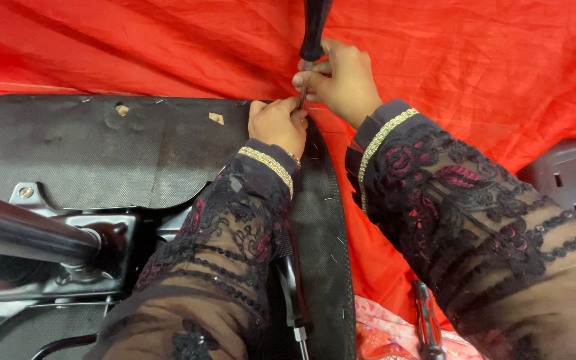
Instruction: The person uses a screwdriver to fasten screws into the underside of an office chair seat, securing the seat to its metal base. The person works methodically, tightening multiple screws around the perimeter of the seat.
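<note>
I am looking down at an upturned seat base (135,153), its dark fabric underside facing me, and I am using it as my landmark. At its left end, a black metal column (21,233) is sticking out of the bolted mounting plate (68,267). Along the top edge of the seat base, two small tears are showing pale wood.

At the right-hand corner of the seat base, my left hand (278,123) is pressing down on the fabric edge, fingers curled tight and pinching at the rim, right against the tool's tip. Just above that corner, my right hand (341,80) is gripping a screwdriver (315,33) by the lower end of its black handle, fingers wrapped closed around it, the shaft pointing down at the seat's edge.

Lower, a second tool with a black grip (291,287) is lying on the seat's stapled border. Right of the seat base, another dark-handled screwdriver (428,327) is resting on the red cloth (488,73), and a grey slotted plastic piece (575,180) is sitting at the far right.
</note>
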